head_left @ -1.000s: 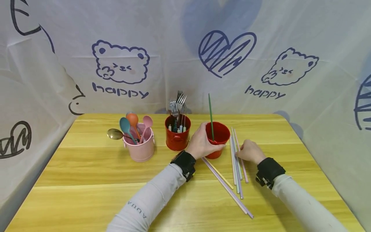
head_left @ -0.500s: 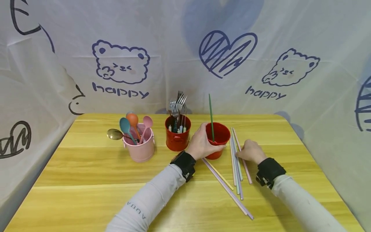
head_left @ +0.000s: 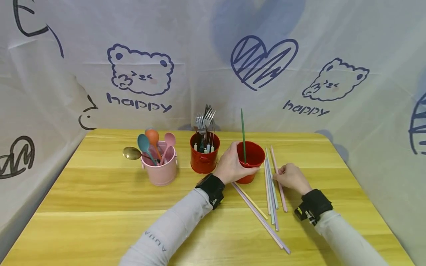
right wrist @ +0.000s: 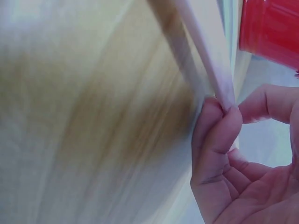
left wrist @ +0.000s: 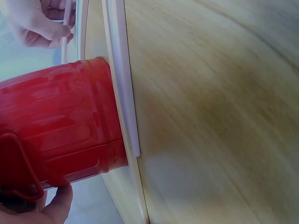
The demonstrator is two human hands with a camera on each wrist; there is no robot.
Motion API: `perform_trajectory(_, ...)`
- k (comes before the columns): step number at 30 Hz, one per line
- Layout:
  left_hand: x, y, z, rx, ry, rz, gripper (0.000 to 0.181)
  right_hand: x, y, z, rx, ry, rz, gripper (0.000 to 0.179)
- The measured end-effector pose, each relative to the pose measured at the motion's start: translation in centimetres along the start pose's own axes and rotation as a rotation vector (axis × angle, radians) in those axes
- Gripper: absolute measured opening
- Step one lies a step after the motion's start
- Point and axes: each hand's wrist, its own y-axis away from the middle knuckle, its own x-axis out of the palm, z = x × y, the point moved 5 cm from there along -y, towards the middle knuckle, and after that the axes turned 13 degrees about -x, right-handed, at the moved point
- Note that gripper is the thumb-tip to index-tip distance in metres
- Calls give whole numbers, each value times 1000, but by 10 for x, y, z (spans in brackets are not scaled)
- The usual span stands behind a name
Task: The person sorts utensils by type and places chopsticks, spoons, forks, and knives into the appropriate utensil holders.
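Observation:
My left hand [head_left: 230,165] grips a small red bucket [head_left: 246,178] around its rim and side. A single green chopstick [head_left: 243,127] stands in that bucket, leaning on the rim. To the right, my right hand [head_left: 293,178] pinches a pink chopstick [head_left: 283,197] between thumb and fingers, low over the table. In the right wrist view the pink chopstick [right wrist: 205,51] runs up from the fingertips. Beside it lie several pastel chopsticks [head_left: 270,199] in a loose bundle. More chopsticks [head_left: 257,214], pink, purple and yellow, lie slanted in front of the bucket.
Left of the held bucket stands another red bucket [head_left: 203,164] with several forks [head_left: 208,118]. Further left, a pink bucket [head_left: 161,173] holds several spoons [head_left: 144,144]. All stand on a wooden table [head_left: 100,221] before a white cloth backdrop [head_left: 199,55] with drawings.
My right hand has shifted slightly right and toward me, and the pink chopstick has moved apart from the bundle. My left hand stays on the red bucket.

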Motion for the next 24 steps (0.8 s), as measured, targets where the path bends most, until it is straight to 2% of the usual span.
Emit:
perform_trajectory(3, 2, 0, 0, 6, -7, 1, 89, -2, 4, 1, -16, -29, -31, 19)
perform_trajectory(10, 3, -1, 0, 12, -5, -3, 89, -15, 9, 16, -61, -67, -142, 24)
perform_trajectory(19, 1, 0, 1, 22, 16, 2, 89, -35, 11, 46, -233, -68, -397, 21)
perform_trajectory(24, 1, 0, 1, 11, 13, 1, 89, -49, 12, 65, -303, -72, -519, 21)
